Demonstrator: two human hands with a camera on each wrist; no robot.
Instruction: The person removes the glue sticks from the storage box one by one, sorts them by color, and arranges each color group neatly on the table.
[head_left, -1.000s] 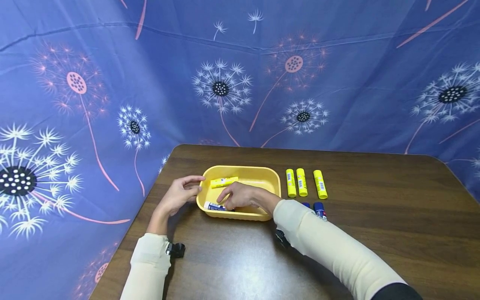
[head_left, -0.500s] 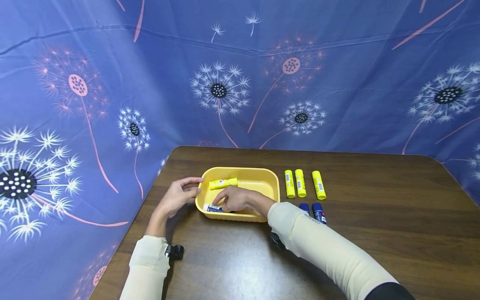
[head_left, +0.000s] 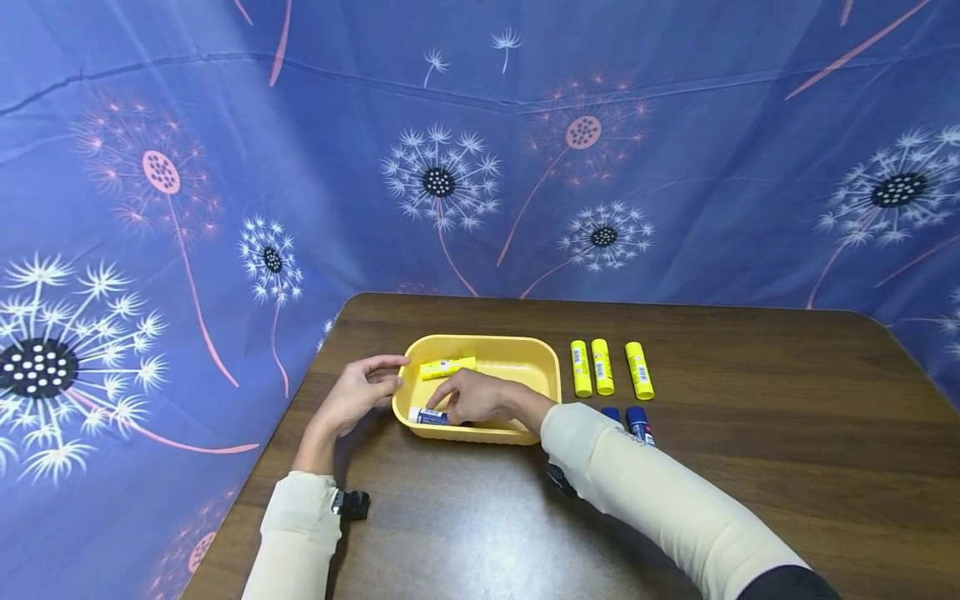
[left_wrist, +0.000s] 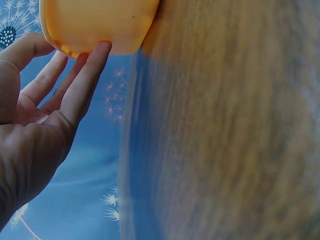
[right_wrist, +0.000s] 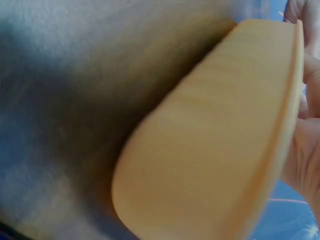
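Observation:
On the table stands a yellow plastic tray [head_left: 517, 350]. My left hand [head_left: 356, 395] touches its left end, with fingertips and thumb resting against the outer wall; in the left wrist view the fingers of the left hand [left_wrist: 55, 95] reach the tray's wall [left_wrist: 100, 25] fairly straight. My right hand [head_left: 480, 397] is down inside the tray and grips a blue glue stick with a white end [head_left: 429, 416] lying along the near wall. A yellow glue stick [head_left: 447, 367] lies behind it in the tray. The tray's wall [right_wrist: 210, 135] hides the right fingers in the right wrist view.
Right of the tray, three yellow glue sticks [head_left: 602, 367] lie side by side on the wooden table [head_left: 765, 400]. Two blue glue sticks [head_left: 639, 423] lie in front of them, partly behind the right sleeve. A blue dandelion-print cloth [head_left: 525, 167] hangs behind the table.
My right hand has shifted slightly within the tray, and the blue glue stick's white end has tilted a little. The left hand has stayed at the tray's left end.

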